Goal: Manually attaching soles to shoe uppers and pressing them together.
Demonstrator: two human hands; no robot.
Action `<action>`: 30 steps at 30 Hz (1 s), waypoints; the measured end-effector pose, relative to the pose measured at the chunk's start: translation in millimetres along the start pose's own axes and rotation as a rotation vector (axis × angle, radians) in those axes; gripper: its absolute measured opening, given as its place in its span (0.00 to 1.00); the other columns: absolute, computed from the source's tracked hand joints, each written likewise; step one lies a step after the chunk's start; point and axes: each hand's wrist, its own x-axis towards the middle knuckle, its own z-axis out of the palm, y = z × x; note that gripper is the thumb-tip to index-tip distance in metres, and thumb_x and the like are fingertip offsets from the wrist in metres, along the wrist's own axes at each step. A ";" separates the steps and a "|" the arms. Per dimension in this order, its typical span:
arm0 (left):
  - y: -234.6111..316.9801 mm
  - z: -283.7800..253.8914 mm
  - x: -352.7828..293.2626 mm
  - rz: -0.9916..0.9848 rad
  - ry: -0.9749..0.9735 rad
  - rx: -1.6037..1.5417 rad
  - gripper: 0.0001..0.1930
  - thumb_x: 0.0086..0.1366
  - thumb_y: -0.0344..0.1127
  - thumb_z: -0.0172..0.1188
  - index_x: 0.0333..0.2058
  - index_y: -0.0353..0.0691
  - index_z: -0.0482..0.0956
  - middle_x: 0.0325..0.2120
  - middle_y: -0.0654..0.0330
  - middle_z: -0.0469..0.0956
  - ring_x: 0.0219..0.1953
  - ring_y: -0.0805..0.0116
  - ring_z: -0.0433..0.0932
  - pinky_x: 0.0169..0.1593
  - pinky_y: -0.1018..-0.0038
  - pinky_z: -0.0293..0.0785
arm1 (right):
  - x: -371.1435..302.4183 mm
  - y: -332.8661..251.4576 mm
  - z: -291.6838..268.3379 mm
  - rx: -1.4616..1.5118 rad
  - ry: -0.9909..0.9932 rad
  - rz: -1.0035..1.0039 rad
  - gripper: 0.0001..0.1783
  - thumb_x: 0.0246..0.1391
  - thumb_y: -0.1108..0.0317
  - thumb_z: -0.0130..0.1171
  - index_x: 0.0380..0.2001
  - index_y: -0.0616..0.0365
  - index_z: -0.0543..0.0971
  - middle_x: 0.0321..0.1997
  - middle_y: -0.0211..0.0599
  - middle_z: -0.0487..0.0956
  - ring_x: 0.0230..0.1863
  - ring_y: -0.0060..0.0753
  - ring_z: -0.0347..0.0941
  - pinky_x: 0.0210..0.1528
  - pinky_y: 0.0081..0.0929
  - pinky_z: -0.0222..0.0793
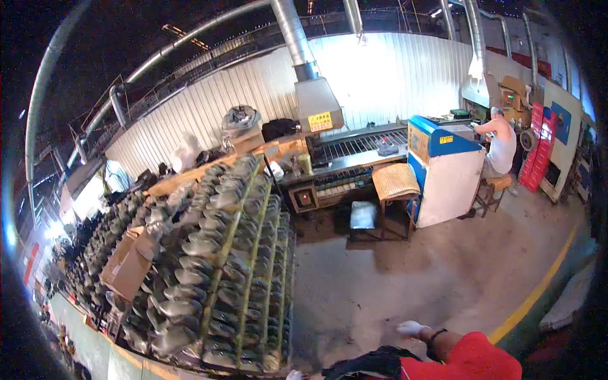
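Observation:
My right hand (413, 328), in a pale glove with a dark band at the wrist, reaches out from a red sleeve (465, 360) near the lower edge. It hangs over the floor with nothing visible in it, its fingers loosely extended. Of my left hand (295, 375) only a pale gloved bit shows at the bottom rim; its fingers are hidden. Between them lies bunched black material (367, 363), partly cut off. Left of my hands stands a large rack (218, 288) with rows of dark grey shoe-shaped pieces (190, 277). Neither hand visibly touches the rack.
An open cardboard box (128, 263) sits on the rack. Beyond are a long conveyor machine (361, 151), a stool with a woven top (396, 182) and a blue-and-white cabinet (449, 183). Another person (500, 145) sits working at far right. A yellow line (538, 285) crosses the floor.

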 end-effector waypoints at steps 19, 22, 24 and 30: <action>63.4 -85.1 99.6 0.209 -0.624 -0.631 0.14 0.71 0.44 0.51 0.40 0.41 0.77 0.36 0.53 0.77 0.35 0.60 0.74 0.39 0.64 0.72 | -232.6 -92.5 193.0 0.532 0.467 0.471 0.19 0.64 0.52 0.58 0.42 0.59 0.79 0.28 0.41 0.84 0.20 0.34 0.78 0.20 0.32 0.72; 113.3 -78.5 166.9 0.202 -0.693 -0.714 0.15 0.72 0.47 0.52 0.36 0.42 0.77 0.31 0.55 0.78 0.29 0.61 0.75 0.33 0.64 0.72 | -215.2 -151.3 171.1 1.248 0.521 1.002 0.15 0.64 0.54 0.58 0.38 0.56 0.77 0.23 0.39 0.80 0.18 0.35 0.75 0.18 0.35 0.67; 118.4 -73.8 179.7 0.127 -0.695 -0.806 0.16 0.72 0.49 0.52 0.34 0.43 0.77 0.28 0.56 0.78 0.25 0.62 0.75 0.29 0.65 0.73 | -228.6 -163.5 190.8 1.091 0.542 0.882 0.14 0.64 0.55 0.57 0.31 0.53 0.78 0.20 0.35 0.77 0.16 0.34 0.70 0.17 0.35 0.63; 135.7 -83.4 189.3 0.498 -0.571 -0.401 0.19 0.74 0.51 0.53 0.27 0.48 0.73 0.19 0.65 0.74 0.18 0.73 0.69 0.20 0.75 0.64 | -308.7 -110.9 263.7 2.240 0.635 0.387 0.14 0.65 0.55 0.54 0.43 0.53 0.78 0.28 0.38 0.80 0.23 0.37 0.77 0.20 0.34 0.70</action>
